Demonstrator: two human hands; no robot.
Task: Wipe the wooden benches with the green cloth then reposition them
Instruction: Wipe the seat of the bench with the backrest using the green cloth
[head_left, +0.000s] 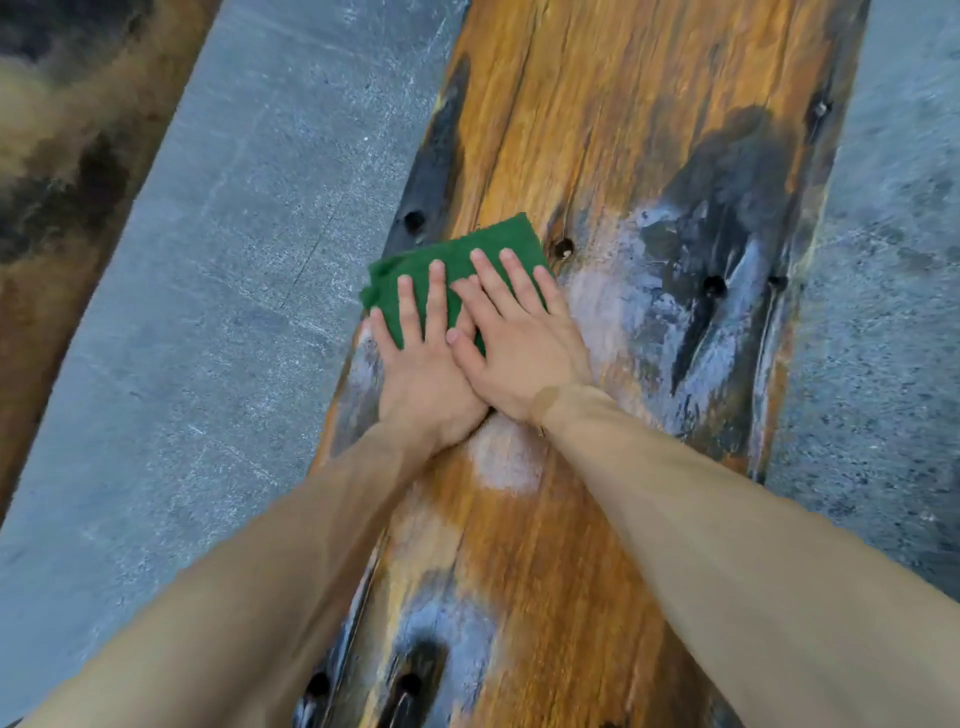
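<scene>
Currently the green cloth (457, 265), folded, lies flat on the wooden worktop (597, 156) near its left edge, with both hands pressing it: the left hand (423, 358) and right hand (511, 343) lie flat, fingers straight, the right overlapping the left. A sideways stroke could likely carry the cloth off that edge onto the grey floor (234, 260). No containers are in view.
</scene>
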